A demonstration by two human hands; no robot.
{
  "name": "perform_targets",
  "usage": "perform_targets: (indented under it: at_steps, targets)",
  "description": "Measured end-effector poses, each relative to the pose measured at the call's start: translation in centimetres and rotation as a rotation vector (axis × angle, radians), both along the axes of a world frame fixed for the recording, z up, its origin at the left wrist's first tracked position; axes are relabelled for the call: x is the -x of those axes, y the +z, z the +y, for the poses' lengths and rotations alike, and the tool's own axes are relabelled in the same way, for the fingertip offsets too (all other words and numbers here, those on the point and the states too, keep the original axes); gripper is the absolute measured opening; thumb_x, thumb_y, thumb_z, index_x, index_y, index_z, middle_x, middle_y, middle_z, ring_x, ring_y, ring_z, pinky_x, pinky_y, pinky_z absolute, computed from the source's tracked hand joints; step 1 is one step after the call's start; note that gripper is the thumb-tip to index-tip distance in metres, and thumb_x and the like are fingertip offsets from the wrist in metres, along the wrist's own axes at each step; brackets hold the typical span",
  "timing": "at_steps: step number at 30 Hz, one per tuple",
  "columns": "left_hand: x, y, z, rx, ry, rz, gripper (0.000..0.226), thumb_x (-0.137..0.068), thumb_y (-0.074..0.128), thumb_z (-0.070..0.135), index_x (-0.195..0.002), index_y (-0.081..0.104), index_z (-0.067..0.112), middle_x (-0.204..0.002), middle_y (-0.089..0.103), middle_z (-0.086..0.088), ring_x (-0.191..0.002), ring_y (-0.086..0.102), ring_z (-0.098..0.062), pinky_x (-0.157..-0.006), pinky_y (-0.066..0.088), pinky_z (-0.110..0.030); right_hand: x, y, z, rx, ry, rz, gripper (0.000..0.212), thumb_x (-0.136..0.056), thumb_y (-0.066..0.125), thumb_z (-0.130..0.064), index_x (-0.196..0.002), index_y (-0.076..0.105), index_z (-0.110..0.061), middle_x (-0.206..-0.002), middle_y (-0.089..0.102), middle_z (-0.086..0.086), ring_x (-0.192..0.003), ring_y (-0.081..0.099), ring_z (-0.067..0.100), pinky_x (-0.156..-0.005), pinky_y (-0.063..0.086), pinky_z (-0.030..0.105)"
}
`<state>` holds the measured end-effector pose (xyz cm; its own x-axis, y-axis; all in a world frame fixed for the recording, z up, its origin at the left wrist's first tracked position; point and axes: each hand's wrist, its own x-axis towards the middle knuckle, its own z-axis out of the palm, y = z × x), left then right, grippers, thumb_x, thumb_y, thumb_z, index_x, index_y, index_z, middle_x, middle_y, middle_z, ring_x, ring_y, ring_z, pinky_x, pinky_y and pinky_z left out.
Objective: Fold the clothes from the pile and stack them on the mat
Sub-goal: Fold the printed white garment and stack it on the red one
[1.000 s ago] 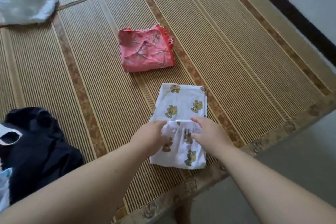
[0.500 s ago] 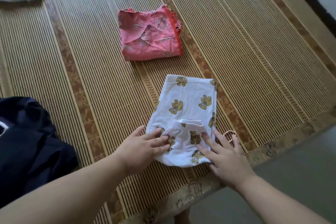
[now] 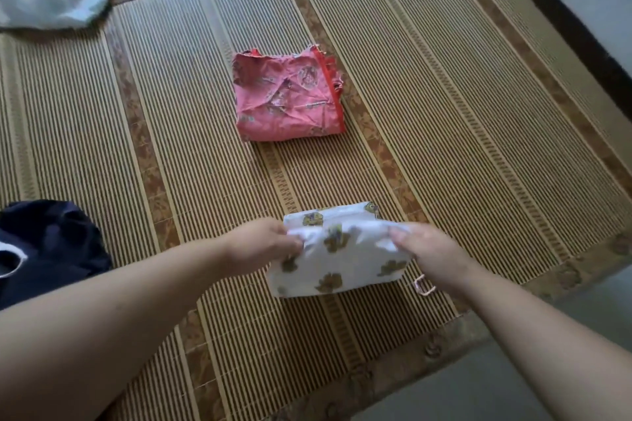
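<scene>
Each hand gripped one end of the white garment (image 3: pixel 342 260) at its raised upper fold, probably to keep the doubled layers lined up while it was folded over or lifted. The left hand (image 3: pixel 263 243) pinched the left end and the right hand (image 3: pixel 427 249) the right, fingers (image 3: pixel 398 232) curled onto the cloth. The garment sat near the front edge of the mat (image 3: pixel 444 113). It was a compact rectangle with yellow-brown prints, rumpled on top. A folded pink garment (image 3: pixel 289 97) lay farther back, apart from it, and the dark pile (image 3: pixel 48 246) was at left.

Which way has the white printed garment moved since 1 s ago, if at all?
Yes. Its far edge has drawn back, away from the folded pink garment: the strip of mat between that and the white printed garment is wider now.
</scene>
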<state>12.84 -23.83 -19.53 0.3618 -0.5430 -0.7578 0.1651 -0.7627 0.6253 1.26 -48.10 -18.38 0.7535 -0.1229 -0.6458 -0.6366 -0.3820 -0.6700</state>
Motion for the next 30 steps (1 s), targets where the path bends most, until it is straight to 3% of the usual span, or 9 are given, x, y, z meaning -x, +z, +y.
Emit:
perform_targets:
  at_steps: [5,7,10,16,19,22,24,26,30]
  targets:
    - [-1.5,-2.8,-2.0,-0.052,0.288,-0.043,0.030,-0.098,0.045,0.041,-0.100,0.064,0.017,-0.098,0.070,-0.002,-0.086,0.067,-0.018,-0.077,0.052,-0.032,-4.8,-4.1,-0.4,0.192,-0.118,0.053,0.038,-0.093,0.045,-0.053,-0.100,0.064,-0.021,-0.095,0.068,-0.001,-0.087,0.063,0.016,-0.068,0.046,0.028]
    - [-0.7,-3.8,-2.2,-0.132,0.333,-0.174,0.019,-0.094,0.055,0.041,-0.095,0.055,0.022,-0.095,0.066,0.003,-0.081,0.066,-0.014,-0.067,0.051,-0.027,-4.7,-5.5,-0.1,0.257,-0.147,0.122,0.034,-0.083,0.061,-0.052,-0.099,0.061,-0.022,-0.095,0.067,-0.004,-0.087,0.063,0.018,-0.074,0.051,0.034]
    - [1.0,-5.1,-2.3,-0.298,0.452,-0.291,0.037,-0.083,0.071,0.041,-0.107,0.051,0.022,-0.100,0.061,0.003,-0.079,0.062,-0.012,-0.057,0.045,-0.024,-4.3,-6.4,1.1,0.363,-0.177,0.144,0.033,-0.072,0.075,-0.041,-0.088,0.059,-0.017,-0.094,0.064,0.001,-0.085,0.060,0.020,-0.060,0.043,0.029]
    - [2.9,-6.2,-3.4,-0.324,0.436,-0.231,0.019,-0.082,0.058,0.029,-0.084,0.066,0.012,-0.081,0.069,-0.003,-0.072,0.064,-0.019,-0.056,0.047,-0.028,-4.2,-7.1,2.3,0.430,-0.139,0.117,0.029,-0.081,0.066,-0.031,-0.066,0.047,-0.016,-0.083,0.060,0.006,-0.075,0.055,0.024,-0.050,0.030,0.026]
    - [2.9,-6.2,-3.4,-0.148,0.595,-0.249,0.017,-0.082,0.049,0.022,-0.091,0.059,0.012,-0.078,0.065,0.000,-0.069,0.061,-0.018,-0.065,0.051,-0.039,-3.9,-6.5,2.1,0.329,-0.236,0.019,0.017,-0.086,0.062,-0.026,-0.088,0.049,-0.015,-0.084,0.057,-0.003,-0.083,0.057,0.023,-0.056,0.036,0.028]
    - [3.4,-6.5,-2.6,0.014,0.736,-0.178,0.071,-0.087,0.058,0.013,-0.146,0.025,0.034,-0.096,0.068,0.001,-0.083,0.068,-0.018,-0.077,0.056,-0.038,-3.0,-6.0,1.7,0.178,-0.309,-0.067,0.073,-0.081,0.070,-0.019,-0.141,0.031,-0.028,-0.098,0.063,-0.009,-0.090,0.062,0.017,-0.075,0.047,0.031]
    - [3.3,-6.9,-2.1,0.049,0.584,-0.194,0.096,-0.086,0.057,0.006,-0.144,-0.001,0.056,-0.093,0.065,0.000,-0.077,0.066,-0.019,-0.067,0.052,-0.023,-2.6,-5.7,1.5,0.170,-0.153,-0.055,0.091,-0.080,0.070,-0.016,-0.144,0.017,-0.052,-0.098,0.066,-0.013,-0.083,0.063,0.013,-0.079,0.048,0.029]
    - [2.8,-7.1,-1.9,0.066,0.388,-0.231,0.089,-0.084,0.048,0.002,-0.145,0.011,0.055,-0.107,0.058,0.009,-0.088,0.065,-0.017,-0.069,0.049,-0.015,-2.6,-5.6,1.4,0.154,-0.059,-0.034,0.075,-0.082,0.067,-0.010,-0.132,0.034,-0.055,-0.106,0.069,-0.007,-0.085,0.065,0.011,-0.081,0.050,0.025]
    - [1.1,-5.3,-1.6,0.048,0.247,-0.439,0.066,-0.091,0.047,0.008,-0.146,0.032,0.043,-0.127,0.048,0.015,-0.114,0.052,-0.008,-0.095,0.045,-0.023,-5.0,-3.9,1.4,0.221,-0.004,-0.140,0.057,-0.083,0.065,-0.006,-0.130,0.054,-0.036,-0.109,0.067,-0.009,-0.083,0.066,0.013,-0.081,0.050,0.021]
